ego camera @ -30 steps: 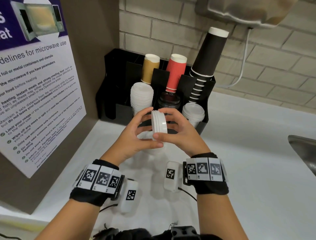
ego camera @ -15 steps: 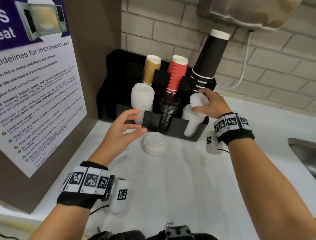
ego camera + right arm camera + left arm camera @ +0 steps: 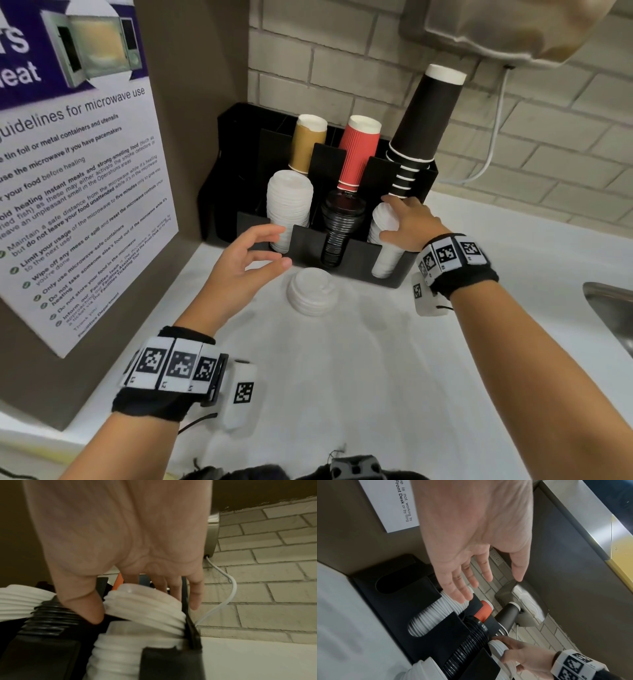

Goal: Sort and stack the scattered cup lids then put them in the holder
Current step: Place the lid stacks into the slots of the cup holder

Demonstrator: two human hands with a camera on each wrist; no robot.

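Right hand [image 3: 409,222] has carried its small lid stack [image 3: 145,605] from between both hands into the holder [image 3: 346,255] slot beneath it, fingers curled round it. Left hand [image 3: 239,265] hovers spread, empty. 1 stack [image 3: 313,291] remains on the tabletop [image 3: 342,377] just right of that hand: next to go.

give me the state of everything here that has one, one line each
left hand: open, hovering over the counter, holding nothing
right hand: fingers and thumb curled round the small white lids, setting them on the right-slot stack
loose lid stack: flat on the counter, outside the holder
holder: upright, front slots filled
black lids: stacked in the middle slot
left-slot white lids: stacked, tilted
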